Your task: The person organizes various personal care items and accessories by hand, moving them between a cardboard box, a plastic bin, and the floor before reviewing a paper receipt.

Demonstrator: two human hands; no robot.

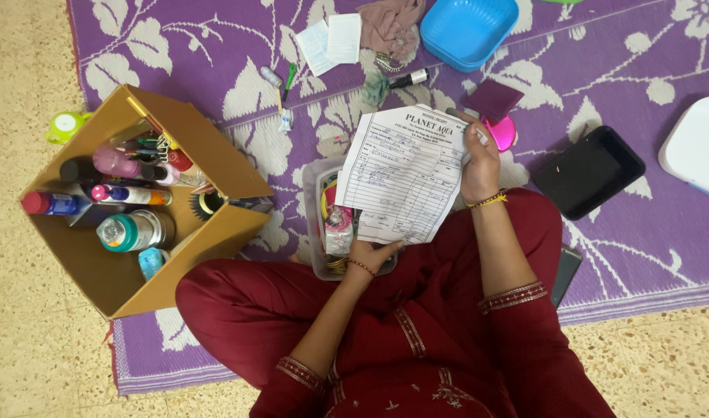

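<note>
I hold a white printed paper form (404,174) with handwriting, spread flat in front of me. My left hand (372,254) pinches its lower edge, and my right hand (480,164) grips its upper right corner. Under the paper sits a clear plastic container (314,224) with small items inside, partly hidden by the sheet. I sit cross-legged in dark red clothing on a purple floral mat (625,255).
A brown cardboard box (215,155) full of bottles and tubes stands at left. A blue plastic tub (469,29), black tray (588,172), white lid (698,147), maroon pouch (491,101), pink round case (503,133), cloth and folded papers (331,42) lie on the mat.
</note>
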